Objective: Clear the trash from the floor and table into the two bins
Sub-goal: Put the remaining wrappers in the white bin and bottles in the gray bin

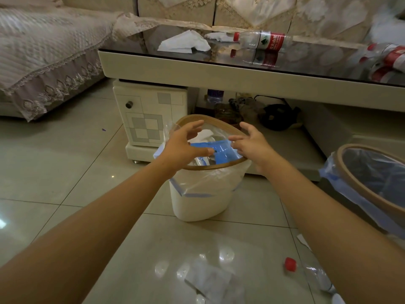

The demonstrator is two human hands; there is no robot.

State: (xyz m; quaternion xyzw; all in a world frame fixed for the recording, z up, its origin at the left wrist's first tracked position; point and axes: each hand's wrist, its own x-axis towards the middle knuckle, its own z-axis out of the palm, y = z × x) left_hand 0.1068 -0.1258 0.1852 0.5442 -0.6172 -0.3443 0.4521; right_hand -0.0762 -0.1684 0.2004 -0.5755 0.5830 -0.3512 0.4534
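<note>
Two hands hover over the white bin (pixel 203 200) on the floor, just in front of the table's (pixel 219 72) front edge. Left hand (pixel 184 148) and right hand (pixel 252 145) both have fingers spread and loose, holding nothing, right above the bin's wooden rim. Inside the liner there's a blue flat packet (pixel 221 152) and a crumpled white tissue (pixel 205 134), so it's only partly filled. A second bin (pixel 372 185) sits off to the right, dark liner, can't really tell what's in it.

Plenty left to clear, I'd say. On the table near its back edge: a wad of tissue (pixel 184 43) and a clear bottle with red label (pixel 263 41) lying on its side; another bottle (pixel 388 55) at the right end. On the floor close to the person: a bottle with red cap (pixel 311 273) and a clear plastic wrapper (pixel 210 279).

Bottles look empty, so light and a bit crushy; grab round the middle. Tissue's soft, just pinch it. Wrapper's probably slippery on tile.
</note>
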